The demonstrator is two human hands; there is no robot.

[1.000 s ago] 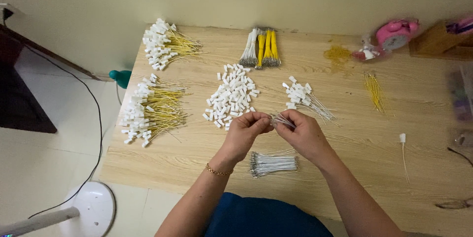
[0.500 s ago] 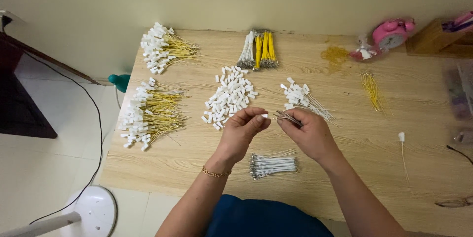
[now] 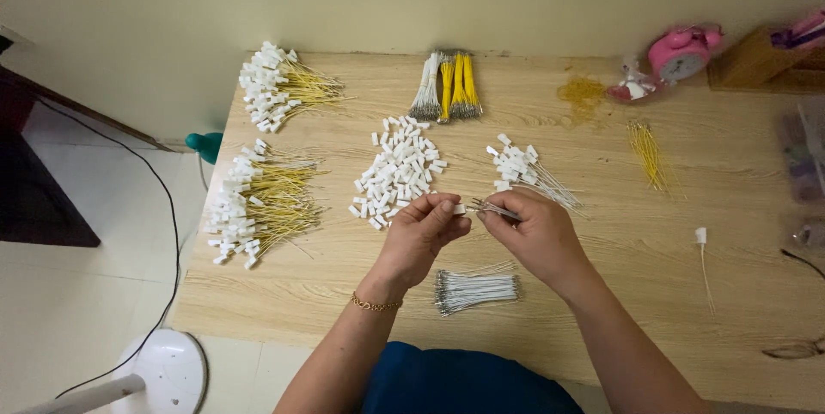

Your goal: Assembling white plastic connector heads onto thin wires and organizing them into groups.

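Centrally, left hand point(image 3: 423, 233) fingers pinching small white connector point(image 3: 459, 208), right hand point(image 3: 531, 229) gripping thin grey wires point(image 3: 491, 208) — touching.

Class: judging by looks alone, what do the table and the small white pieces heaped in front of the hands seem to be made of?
Table: pale wood or wood-look laminate, matt, with printed-looking grain. White pieces: probably moulded plastic, identical small blocks, evenly white.

left hand point(image 3: 421, 238), right hand point(image 3: 534, 233), fingertips pinched together
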